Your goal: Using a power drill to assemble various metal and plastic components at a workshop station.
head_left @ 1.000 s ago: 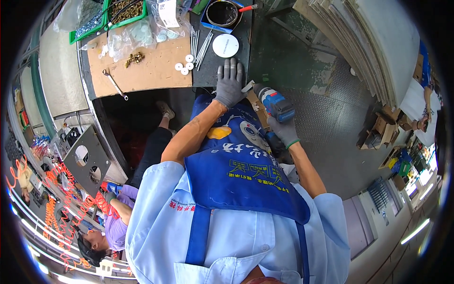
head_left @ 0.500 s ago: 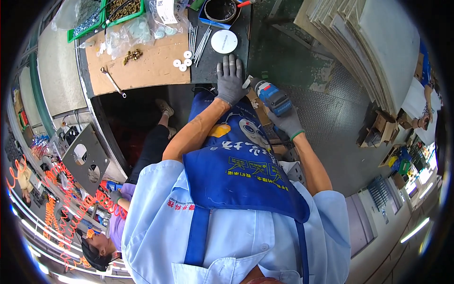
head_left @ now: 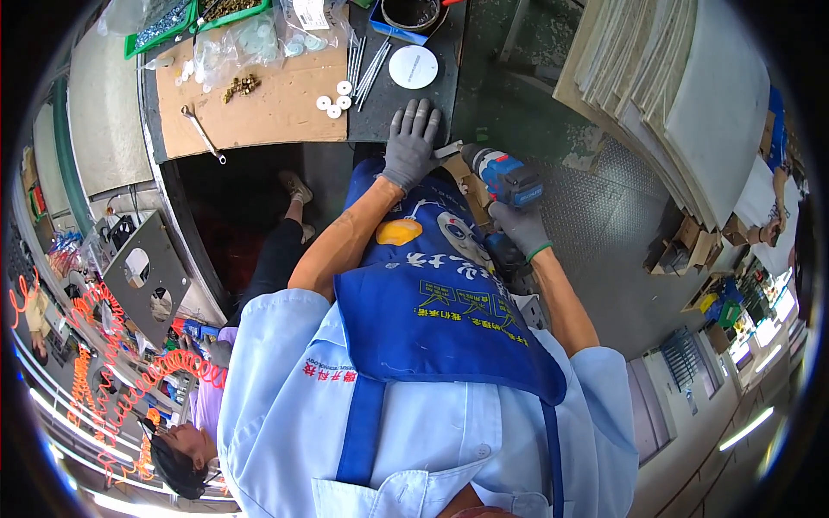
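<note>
My left hand (head_left: 410,142), in a grey glove, lies flat at the table's front edge with its fingers stretched forward. A small pale metal piece (head_left: 448,149) sticks out between its thumb side and the drill's nose; how it is held is hidden. My gloved right hand (head_left: 521,228) is closed round the handle of a blue cordless drill (head_left: 509,180), whose nose points left toward that piece. Ahead of my left fingers are a white disc (head_left: 413,67) and several thin metal rods (head_left: 372,76).
White washers (head_left: 335,106), brass fittings (head_left: 241,87) and a wrench (head_left: 203,135) lie on cardboard (head_left: 276,116). Green bins (head_left: 160,33) of small parts stand far left. Large boards (head_left: 665,95) are stacked at right. A person (head_left: 194,440) is at the left.
The whole view has shifted slightly. My left hand has moved a little left. The drill and metal piece have turned slightly, and the piece lies more level; my right hand keeps its grip.
</note>
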`<state>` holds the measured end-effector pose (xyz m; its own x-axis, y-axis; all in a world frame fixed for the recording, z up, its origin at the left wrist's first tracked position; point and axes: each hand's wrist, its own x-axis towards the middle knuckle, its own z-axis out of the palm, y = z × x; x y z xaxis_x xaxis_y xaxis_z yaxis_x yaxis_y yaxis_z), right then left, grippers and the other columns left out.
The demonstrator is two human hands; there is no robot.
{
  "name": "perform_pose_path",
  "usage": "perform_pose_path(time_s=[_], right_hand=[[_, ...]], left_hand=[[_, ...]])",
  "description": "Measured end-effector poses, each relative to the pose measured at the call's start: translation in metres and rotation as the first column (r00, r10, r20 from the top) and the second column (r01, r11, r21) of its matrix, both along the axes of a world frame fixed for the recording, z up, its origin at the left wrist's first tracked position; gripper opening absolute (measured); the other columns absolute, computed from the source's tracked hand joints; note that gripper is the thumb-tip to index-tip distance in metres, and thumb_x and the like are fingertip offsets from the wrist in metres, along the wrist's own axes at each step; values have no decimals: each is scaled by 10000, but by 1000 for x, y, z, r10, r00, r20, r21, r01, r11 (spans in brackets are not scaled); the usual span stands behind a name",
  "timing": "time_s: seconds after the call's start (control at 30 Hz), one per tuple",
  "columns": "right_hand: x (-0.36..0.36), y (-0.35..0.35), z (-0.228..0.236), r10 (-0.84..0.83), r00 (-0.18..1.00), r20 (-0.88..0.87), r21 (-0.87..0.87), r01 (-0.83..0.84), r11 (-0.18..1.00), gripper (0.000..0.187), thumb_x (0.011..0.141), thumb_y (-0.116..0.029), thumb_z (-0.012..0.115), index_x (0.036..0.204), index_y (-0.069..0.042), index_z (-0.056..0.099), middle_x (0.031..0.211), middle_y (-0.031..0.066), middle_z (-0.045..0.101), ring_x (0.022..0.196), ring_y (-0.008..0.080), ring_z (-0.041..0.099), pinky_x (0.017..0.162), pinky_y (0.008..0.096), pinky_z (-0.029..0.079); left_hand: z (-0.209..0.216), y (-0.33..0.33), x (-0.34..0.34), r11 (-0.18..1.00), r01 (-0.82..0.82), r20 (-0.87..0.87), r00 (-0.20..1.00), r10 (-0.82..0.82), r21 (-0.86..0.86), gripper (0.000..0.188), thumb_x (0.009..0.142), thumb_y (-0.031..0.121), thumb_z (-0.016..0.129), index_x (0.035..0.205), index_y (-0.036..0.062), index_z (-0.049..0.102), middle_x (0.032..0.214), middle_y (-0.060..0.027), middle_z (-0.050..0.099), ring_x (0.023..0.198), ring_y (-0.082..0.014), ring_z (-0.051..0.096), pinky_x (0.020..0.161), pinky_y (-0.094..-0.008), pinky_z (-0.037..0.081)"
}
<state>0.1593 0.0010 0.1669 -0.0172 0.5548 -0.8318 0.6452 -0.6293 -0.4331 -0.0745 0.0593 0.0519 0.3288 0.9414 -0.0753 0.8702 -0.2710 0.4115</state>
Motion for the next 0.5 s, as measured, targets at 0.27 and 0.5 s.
perform_pose_path(time_s=[0.27, 0.5], right_hand=[[-9, 2, 9, 140, 989, 41, 268, -146, 952, 415, 785, -263, 588, 1155, -76, 594, 1081, 218, 640, 1016, 389, 625, 904, 453, 506], [-7, -8, -6, 61, 997, 50, 141, -67, 988, 425, 803, -283, 596, 1183, -92, 592, 1103, 231, 637, 1034, 404, 622, 915, 451, 509]], left_hand=[[-10, -5, 13, 987, -34, -93, 994, 49, 157, 726, 828, 588, 606, 1304, 46, 520, 1378, -202, 457, 1292, -366, 416, 1076, -517, 309], [-16, -1, 10, 981, 40, -175, 984, -6, 187, 762, 852, 652, 517, 1276, 19, 540, 1363, -198, 475, 1258, -364, 444, 1026, -487, 357]])
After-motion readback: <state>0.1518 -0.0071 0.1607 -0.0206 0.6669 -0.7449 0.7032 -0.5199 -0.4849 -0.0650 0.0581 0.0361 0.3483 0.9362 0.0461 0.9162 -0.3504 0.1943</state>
